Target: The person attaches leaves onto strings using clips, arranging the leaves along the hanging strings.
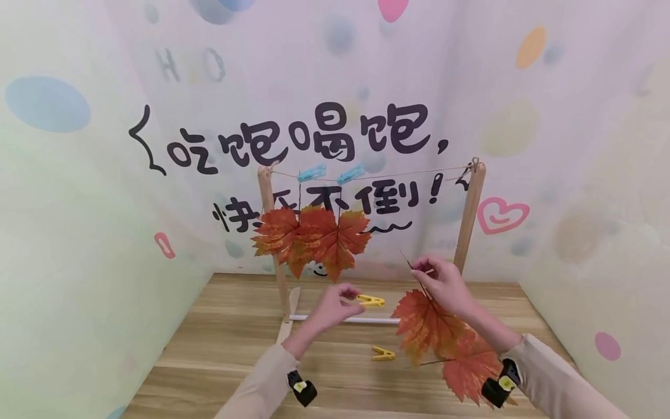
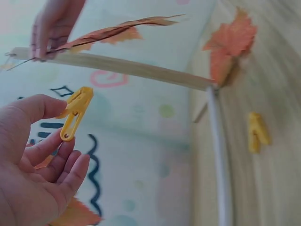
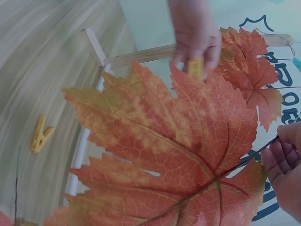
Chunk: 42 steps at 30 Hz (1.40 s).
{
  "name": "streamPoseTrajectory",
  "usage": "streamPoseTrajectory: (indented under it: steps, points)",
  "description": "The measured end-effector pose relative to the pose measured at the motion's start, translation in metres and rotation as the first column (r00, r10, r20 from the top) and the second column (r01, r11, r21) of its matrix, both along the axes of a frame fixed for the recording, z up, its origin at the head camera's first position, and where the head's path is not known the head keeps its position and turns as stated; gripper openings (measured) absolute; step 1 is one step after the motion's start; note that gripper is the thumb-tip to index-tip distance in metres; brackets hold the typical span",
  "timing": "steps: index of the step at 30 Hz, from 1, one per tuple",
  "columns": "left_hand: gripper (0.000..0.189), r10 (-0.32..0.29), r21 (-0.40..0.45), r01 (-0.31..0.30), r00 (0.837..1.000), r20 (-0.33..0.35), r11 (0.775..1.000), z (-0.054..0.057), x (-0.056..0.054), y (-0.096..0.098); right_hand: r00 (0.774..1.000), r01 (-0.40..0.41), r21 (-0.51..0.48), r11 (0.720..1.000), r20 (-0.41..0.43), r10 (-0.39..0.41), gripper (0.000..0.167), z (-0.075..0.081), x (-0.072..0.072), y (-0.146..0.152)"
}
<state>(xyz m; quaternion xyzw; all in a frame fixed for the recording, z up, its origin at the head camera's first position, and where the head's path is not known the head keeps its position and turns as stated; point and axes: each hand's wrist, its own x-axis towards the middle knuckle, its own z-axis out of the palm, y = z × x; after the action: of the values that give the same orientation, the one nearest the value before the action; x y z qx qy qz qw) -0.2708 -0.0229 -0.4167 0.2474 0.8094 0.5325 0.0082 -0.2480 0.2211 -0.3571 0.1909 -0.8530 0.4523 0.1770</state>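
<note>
Below the string (image 1: 413,173), whose open span is bounded by blue pegs (image 1: 352,173) and right post (image 1: 469,221): hands apart.
Yellow peg (image 1: 378,301) is pinched by left hand (image 1: 333,305), axis near level; leaf (image 1: 425,323) is held by right hand (image 1: 446,286), stem pointing up-left, blade downward.

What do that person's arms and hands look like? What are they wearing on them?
The left sleeve and right sleeve are long, plain and beige, ending near the wrists. A chunky black left wrist camera and right wrist camera each show a small yellowish patch. The left grip and right grip have five-fingered human shapes, without gloves.
</note>
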Motion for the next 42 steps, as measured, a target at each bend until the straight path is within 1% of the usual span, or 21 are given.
streamPoseTrajectory:
  steps: [3, 6, 7, 9, 14, 17, 20, 24, 33, 37, 40, 42]
  points:
    - [0.026, -0.029, 0.024, 0.03, 0.999, -0.04, 0.999, 0.023, -0.004, -0.004, 1.0, 0.004, 0.003, 1.0, 0.02, -0.004, 0.007, 0.005, -0.001, -0.002]
    - [0.026, -0.029, 0.021, 0.031, 0.996, -0.079, 0.999, 0.045, -0.008, -0.008, 0.999, 0.008, -0.014, 1.0, 0.043, -0.008, 0.009, 0.01, -0.004, -0.004]
    - [0.026, -0.02, 0.013, 0.021, 0.996, -0.088, 1.0, 0.051, -0.01, -0.009, 0.999, 0.011, -0.018, 1.0, 0.048, -0.01, 0.01, 0.012, -0.004, -0.004]
    - [0.027, -0.01, 0.004, 0.01, 0.996, -0.092, 1.0, 0.065, -0.013, -0.011, 0.998, 0.017, -0.031, 0.999, 0.062, -0.015, 0.011, 0.015, -0.006, -0.005]
    - [0.027, 0.002, 0.016, -0.001, 0.996, -0.092, 1.0, 0.102, -0.018, -0.015, 0.998, 0.028, -0.06, 0.998, 0.056, -0.025, 0.015, 0.024, -0.011, -0.008]
    - [0.028, 0.013, 0.026, -0.01, 0.993, -0.114, 1.0, 0.123, -0.02, -0.016, 0.999, 0.032, -0.079, 0.996, 0.046, -0.028, 0.015, 0.028, -0.015, -0.009]
    - [0.029, 0.019, 0.036, -0.014, 0.99, -0.137, 0.999, 0.141, -0.021, -0.014, 0.998, 0.043, -0.096, 0.994, 0.043, -0.039, 0.015, 0.032, -0.017, -0.011]
    - [0.032, 0.018, 0.063, -0.009, 0.988, -0.15, 0.998, 0.16, -0.023, -0.007, 0.998, 0.053, -0.109, 0.993, 0.032, -0.05, 0.018, 0.037, -0.018, -0.013]
    - [0.034, 0.057, 0.088, -0.041, 0.982, -0.181, 0.995, 0.193, -0.031, 0.0, 0.997, 0.072, -0.132, 0.989, -0.007, -0.073, 0.021, 0.049, -0.022, -0.019]
    - [0.033, 0.068, 0.098, -0.045, 0.967, -0.244, 0.994, 0.208, -0.035, 0.0, 0.997, 0.073, -0.156, 0.985, -0.028, -0.078, 0.022, 0.055, -0.027, -0.022]
    - [0.031, 0.073, 0.093, -0.047, 0.951, -0.299, 0.995, 0.22, -0.038, 0.001, 0.995, 0.081, -0.165, 0.983, -0.044, -0.09, 0.022, 0.059, -0.032, -0.023]
    - [0.031, 0.079, 0.088, -0.053, 0.944, -0.32, 0.995, 0.226, -0.039, 0.001, 0.994, 0.092, -0.17, 0.981, -0.045, -0.102, 0.021, 0.067, -0.028, -0.028]
